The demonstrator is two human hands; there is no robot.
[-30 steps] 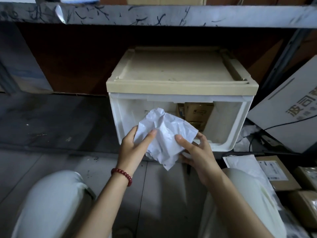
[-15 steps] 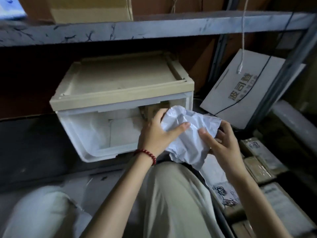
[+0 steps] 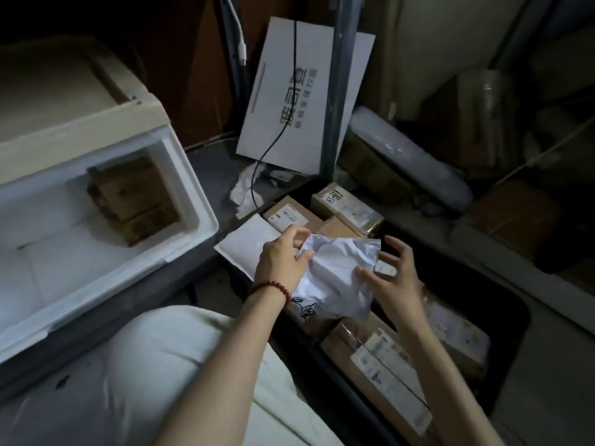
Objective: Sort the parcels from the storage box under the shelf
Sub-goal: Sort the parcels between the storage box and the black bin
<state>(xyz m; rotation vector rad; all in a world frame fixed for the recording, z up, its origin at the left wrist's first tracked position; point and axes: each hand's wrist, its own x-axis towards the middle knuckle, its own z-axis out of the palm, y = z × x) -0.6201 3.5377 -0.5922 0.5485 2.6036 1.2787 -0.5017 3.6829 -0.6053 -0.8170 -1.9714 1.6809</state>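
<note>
Left hand: pinching the crumpled white bag at its upper left edge, a red bead bracelet on the wrist.
Right hand: fingers spread wide, thumb just touching the bag's right side, not closed on it.
White bag: held over the dark bin on the right, above brown boxes with labels.
Storage box: on the left, front open, cardboard parcels stacked at the back.
Behind: a white carton leaning upright, a black cable across it.
</note>
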